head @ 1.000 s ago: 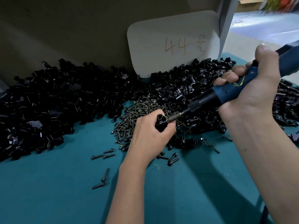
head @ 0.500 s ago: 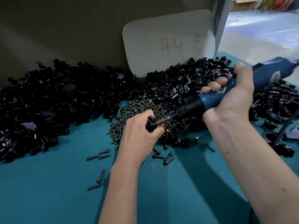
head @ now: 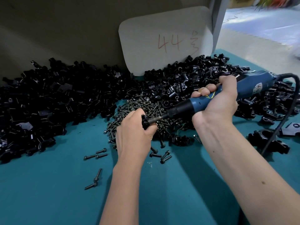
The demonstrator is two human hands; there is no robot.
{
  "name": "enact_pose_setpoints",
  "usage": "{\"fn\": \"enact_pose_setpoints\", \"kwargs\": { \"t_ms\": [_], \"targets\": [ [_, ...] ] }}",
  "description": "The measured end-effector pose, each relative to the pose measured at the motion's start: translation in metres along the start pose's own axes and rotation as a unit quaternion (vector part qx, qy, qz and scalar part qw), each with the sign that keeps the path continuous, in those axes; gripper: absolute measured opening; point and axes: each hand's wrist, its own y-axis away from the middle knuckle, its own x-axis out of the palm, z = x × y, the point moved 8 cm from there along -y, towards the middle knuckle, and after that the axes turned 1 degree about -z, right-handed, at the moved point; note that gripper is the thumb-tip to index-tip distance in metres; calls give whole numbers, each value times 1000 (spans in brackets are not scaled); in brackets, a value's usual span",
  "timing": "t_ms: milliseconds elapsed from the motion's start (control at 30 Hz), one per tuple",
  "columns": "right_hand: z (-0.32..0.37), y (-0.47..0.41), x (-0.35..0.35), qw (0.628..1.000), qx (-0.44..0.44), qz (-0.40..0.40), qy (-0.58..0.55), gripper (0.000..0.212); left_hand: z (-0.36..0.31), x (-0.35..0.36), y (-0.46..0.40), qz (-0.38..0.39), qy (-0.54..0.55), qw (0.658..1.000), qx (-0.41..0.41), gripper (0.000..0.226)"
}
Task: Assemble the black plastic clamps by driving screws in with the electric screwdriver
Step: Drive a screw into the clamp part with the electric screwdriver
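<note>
Screwdriver (head: 201, 103) lowered; right hand (head: 217, 101) grip clamps it, left hand (head: 134, 135) grip pinches clamp (head: 145, 121).

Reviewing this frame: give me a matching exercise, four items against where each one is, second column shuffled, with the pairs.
Things
1. electric screwdriver
2. black plastic clamp
3. card marked 44
4. screw pile

Places
A. leaning upright against the back wall
B. gripped in the right hand
C. loose on the teal table between the two black heaps
D. held in the left hand, bit tip against it

Pairs: 1-B, 2-D, 3-A, 4-C
</note>
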Motion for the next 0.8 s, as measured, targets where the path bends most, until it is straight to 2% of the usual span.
{"fn": "enact_pose_setpoints", "kwargs": {
  "t_ms": [233,500,800],
  "targets": [
    [1,-1,1,1000,-10,13,-3,23,1,3,2,0,-9,1000,-27,44],
    [-1,-2,-3,1000,-13,15,-3,22,1,4,4,12,-14,999,-44,41],
    [0,-2,0,999,-9,27,-20,26,-4,3,4,21,-2,999,-29,38]
  ]
}}
